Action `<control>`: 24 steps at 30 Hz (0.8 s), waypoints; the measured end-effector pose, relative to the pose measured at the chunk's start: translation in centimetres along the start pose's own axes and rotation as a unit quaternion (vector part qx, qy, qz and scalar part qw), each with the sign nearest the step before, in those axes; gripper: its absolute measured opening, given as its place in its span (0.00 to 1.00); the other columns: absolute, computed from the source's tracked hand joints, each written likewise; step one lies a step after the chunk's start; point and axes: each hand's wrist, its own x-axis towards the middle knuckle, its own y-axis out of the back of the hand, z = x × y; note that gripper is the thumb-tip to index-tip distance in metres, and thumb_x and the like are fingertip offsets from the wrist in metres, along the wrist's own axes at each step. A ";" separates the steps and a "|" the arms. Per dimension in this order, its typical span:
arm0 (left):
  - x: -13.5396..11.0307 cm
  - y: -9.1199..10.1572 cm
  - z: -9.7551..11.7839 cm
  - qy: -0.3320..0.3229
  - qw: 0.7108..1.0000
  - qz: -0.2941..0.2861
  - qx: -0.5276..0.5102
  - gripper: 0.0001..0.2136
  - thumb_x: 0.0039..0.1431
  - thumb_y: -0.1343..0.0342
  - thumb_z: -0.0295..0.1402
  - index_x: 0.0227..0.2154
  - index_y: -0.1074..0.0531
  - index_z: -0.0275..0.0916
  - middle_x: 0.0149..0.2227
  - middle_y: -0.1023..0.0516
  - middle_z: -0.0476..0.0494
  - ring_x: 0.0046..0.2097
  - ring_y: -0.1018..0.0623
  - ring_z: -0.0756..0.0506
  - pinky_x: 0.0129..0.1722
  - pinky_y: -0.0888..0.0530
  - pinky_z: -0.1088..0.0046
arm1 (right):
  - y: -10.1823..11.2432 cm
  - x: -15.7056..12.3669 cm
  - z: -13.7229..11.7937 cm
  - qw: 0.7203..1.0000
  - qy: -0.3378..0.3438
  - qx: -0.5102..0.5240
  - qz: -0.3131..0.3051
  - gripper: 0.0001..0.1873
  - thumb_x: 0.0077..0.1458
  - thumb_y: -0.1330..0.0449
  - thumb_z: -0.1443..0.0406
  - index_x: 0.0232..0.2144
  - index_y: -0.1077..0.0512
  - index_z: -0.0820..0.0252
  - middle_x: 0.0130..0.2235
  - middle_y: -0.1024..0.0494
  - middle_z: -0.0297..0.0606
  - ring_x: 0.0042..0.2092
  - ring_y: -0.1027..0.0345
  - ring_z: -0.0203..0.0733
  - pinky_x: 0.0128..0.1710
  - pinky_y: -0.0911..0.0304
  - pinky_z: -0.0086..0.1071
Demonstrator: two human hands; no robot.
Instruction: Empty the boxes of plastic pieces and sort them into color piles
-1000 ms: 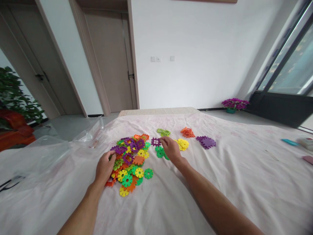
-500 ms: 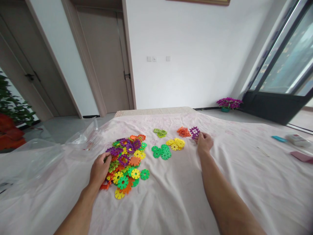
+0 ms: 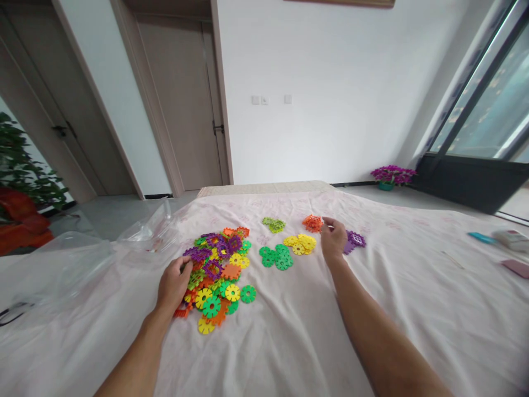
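A mixed pile of plastic interlocking pieces (image 3: 231, 271) in purple, green, yellow and orange lies left of centre. My left hand (image 3: 176, 280) is at the pile's left edge, its fingers curled against purple and green pieces; what they hold, if anything, is hidden. My right hand (image 3: 334, 241) hovers between an orange stack (image 3: 313, 223) and purple square pieces (image 3: 356, 240), fingers apart and nothing visible in them. Nearby lie small groups of yellow discs (image 3: 301, 243), green discs (image 3: 276, 257) and light green pieces (image 3: 274, 224).
Clear plastic packaging (image 3: 151, 229) lies on the left of the pale bedsheet (image 3: 289, 336). At the far right are a blue object (image 3: 481, 237), a white pack (image 3: 510, 240) and a pink item (image 3: 516, 268).
The purple piece in my right hand has been let go and now lies with the purple pieces on the right. My right hand has moved slightly left; my left hand stays at the pile.
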 end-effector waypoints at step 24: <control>0.4 -0.4 -0.6 -0.017 1.000 0.009 -0.002 0.16 0.59 0.53 0.43 0.40 0.26 0.41 0.45 0.21 0.41 0.48 0.23 0.40 0.50 0.29 0.65 | -3.6 -16.2 -12.6 0.737 0.428 -0.019 -0.523 0.14 0.67 0.49 0.59 0.47 0.28 0.57 0.42 0.21 0.41 0.45 0.30 0.42 0.47 0.39 0.33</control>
